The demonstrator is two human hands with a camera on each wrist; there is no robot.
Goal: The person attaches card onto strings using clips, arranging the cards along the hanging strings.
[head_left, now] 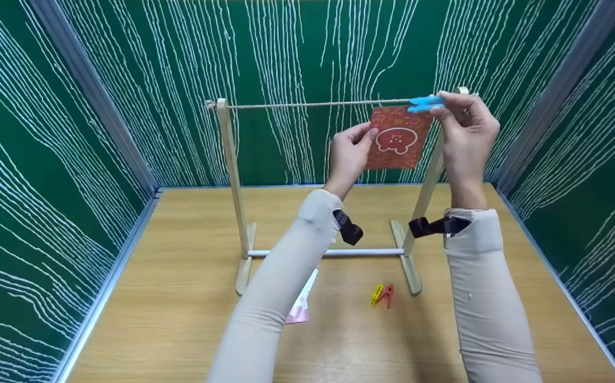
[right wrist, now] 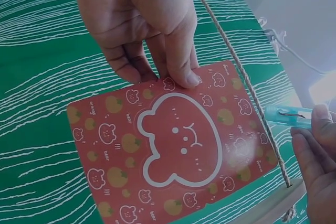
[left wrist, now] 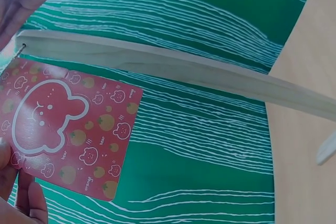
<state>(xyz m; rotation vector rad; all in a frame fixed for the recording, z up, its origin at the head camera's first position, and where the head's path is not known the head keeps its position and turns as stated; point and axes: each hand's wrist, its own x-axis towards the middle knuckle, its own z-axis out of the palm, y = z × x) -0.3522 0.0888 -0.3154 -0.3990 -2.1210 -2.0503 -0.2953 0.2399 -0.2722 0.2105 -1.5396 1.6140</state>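
The thumb and fingers of the right hand [head_left: 464, 130] are pressed together on a light blue clothespin [head_left: 425, 103], pinching it at the string [head_left: 318, 104] near the upper right of the head view. The left hand [head_left: 348, 154] pinches the left edge of a red card [head_left: 397, 139] between thumb and fingertips, holding it flat and upright just under the string, a little right of centre in the frame. The card is printed with a white bear outline and small oranges; its top right corner sits at the clothespin. The string runs level between the two posts of a wooden drying rack [head_left: 231, 175], which stands on a wooden table [head_left: 179, 298] in the middle of the frame. Lower down, near the rack's right foot, a yellow clothespin [head_left: 376, 294] and a red clothespin [head_left: 387, 294] lie side by side, touching. A pink and white card [head_left: 302, 308] lies partly hidden under the left forearm. Green walls with white wavy lines [head_left: 47, 159] surround the table.
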